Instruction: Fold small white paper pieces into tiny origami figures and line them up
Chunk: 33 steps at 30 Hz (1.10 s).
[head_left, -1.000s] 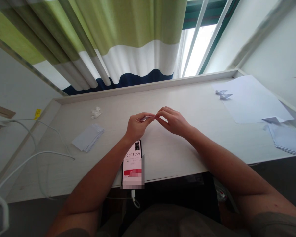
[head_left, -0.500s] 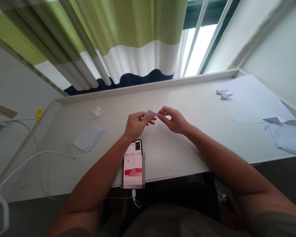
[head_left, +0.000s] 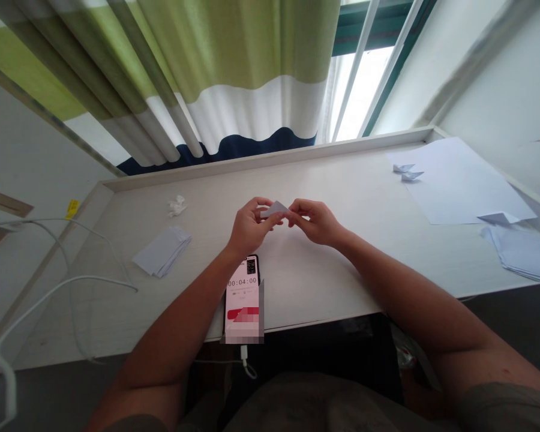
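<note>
1. Above the middle of the pale wood-grain desk point(head_left: 342, 174), a small folded piece of white paper point(head_left: 275, 209) is held up between the two hands, clear of the desktop.
2. The left hand point(head_left: 252, 228) is closed on the paper's left part, with its fingers curled around it.
3. The right hand point(head_left: 316, 223) pinches the paper's right tip between thumb and fingers, so both hands are grasping the same piece.
4. Nothing stands between the hands and the paper.
5. Just below the left wrist, a smartphone point(head_left: 243, 297) lies on the desk showing a timer at 00:04:00, with part of its screen pixelated. A white charging cable point(head_left: 243, 357) runs from its lower end, past the desk's near edge.
6. Left of the hands lie a crumpled scrap of white paper point(head_left: 176, 206) and a stack of folded white paper point(head_left: 162, 252), with a loose white cable point(head_left: 94, 278) farther left.
7. To the right, two small paper boats point(head_left: 407, 171) rest on a large white sheet point(head_left: 459, 186). A third folded paper piece point(head_left: 497, 218) lies at the sheet's lower corner, beside a pile of folded white paper point(head_left: 522, 255).
</note>
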Tool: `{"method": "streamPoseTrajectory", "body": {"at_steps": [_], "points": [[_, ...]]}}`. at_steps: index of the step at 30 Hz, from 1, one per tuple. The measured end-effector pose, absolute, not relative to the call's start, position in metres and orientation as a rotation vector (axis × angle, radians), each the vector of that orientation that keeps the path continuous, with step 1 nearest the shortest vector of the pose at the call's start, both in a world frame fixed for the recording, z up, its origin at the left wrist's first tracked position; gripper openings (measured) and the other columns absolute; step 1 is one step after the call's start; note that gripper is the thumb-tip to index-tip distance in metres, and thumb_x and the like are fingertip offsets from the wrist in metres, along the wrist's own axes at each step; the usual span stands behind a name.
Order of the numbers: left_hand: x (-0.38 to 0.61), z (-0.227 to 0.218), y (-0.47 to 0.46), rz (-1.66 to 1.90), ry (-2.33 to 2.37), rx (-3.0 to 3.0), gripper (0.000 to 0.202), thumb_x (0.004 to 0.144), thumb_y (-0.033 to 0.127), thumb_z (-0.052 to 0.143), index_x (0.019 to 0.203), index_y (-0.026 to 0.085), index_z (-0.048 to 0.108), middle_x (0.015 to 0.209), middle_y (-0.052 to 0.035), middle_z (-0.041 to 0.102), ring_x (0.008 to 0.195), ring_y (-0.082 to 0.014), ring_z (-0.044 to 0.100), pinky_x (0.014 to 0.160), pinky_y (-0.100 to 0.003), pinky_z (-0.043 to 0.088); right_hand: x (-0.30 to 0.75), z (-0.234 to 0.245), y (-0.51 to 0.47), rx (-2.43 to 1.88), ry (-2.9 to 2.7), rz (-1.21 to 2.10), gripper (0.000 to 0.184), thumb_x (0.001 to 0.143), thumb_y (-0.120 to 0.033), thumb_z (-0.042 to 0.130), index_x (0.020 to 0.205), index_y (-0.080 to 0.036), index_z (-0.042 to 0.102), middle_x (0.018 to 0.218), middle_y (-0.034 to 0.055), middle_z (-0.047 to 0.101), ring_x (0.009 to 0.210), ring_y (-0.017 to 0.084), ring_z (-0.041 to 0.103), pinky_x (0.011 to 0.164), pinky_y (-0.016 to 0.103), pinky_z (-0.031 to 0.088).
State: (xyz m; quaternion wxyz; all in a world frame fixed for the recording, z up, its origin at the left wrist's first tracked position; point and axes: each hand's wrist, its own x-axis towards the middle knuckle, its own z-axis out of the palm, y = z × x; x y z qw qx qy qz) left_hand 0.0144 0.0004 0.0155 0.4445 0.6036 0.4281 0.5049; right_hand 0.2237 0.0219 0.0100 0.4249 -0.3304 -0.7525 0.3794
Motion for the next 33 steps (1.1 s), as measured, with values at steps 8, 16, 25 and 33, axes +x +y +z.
{"method": "streamPoseTrajectory", "body": {"at_steps": [8,16,25,33], "points": [[0.013,0.023,-0.002,1.432,1.104,1.593,0.028,0.092,0.045,0.081,0.093,0.019,0.072,0.113,-0.0094,0.083,0.088,-0.0190,0.081,0.063,-0.026,0.063,0.224,0.012,0.025,-0.897,-1.650,0.962,0.057,0.089,-0.077,0.076,0.079,-0.021,0.067,0.071,0.0034,0.072,0.063,0.018,0.069,0.065,0.033,0.057],[0.012,0.025,0.000,1.401,1.078,1.363,0.032,0.085,0.045,0.089,0.096,0.018,0.073,0.085,-0.0043,0.079,0.080,-0.0214,0.082,0.057,-0.027,0.065,0.222,0.016,0.023,-0.904,-1.602,1.015,0.057,0.083,-0.076,0.083,0.079,-0.021,0.068,0.069,0.0024,0.071,0.061,0.018,0.069,0.062,0.032,0.057],[0.012,0.028,0.001,1.308,1.050,1.134,0.038,0.073,0.036,0.096,0.097,0.019,0.072,0.090,-0.0047,0.082,0.083,-0.0234,0.083,0.059,-0.028,0.066,0.223,0.015,0.022,-0.898,-1.583,1.070,0.055,0.081,-0.074,0.086,0.080,-0.021,0.071,0.068,0.0022,0.072,0.061,0.018,0.069,0.061,0.032,0.058],[0.013,0.029,-0.002,1.338,1.053,1.344,0.031,0.082,0.041,0.092,0.094,0.018,0.074,0.087,-0.0058,0.083,0.079,-0.0206,0.082,0.061,-0.028,0.064,0.221,0.017,0.023,-0.890,-1.520,1.127,0.054,0.080,-0.071,0.088,0.078,-0.020,0.071,0.069,0.0020,0.072,0.060,0.017,0.069,0.060,0.030,0.057]]}}
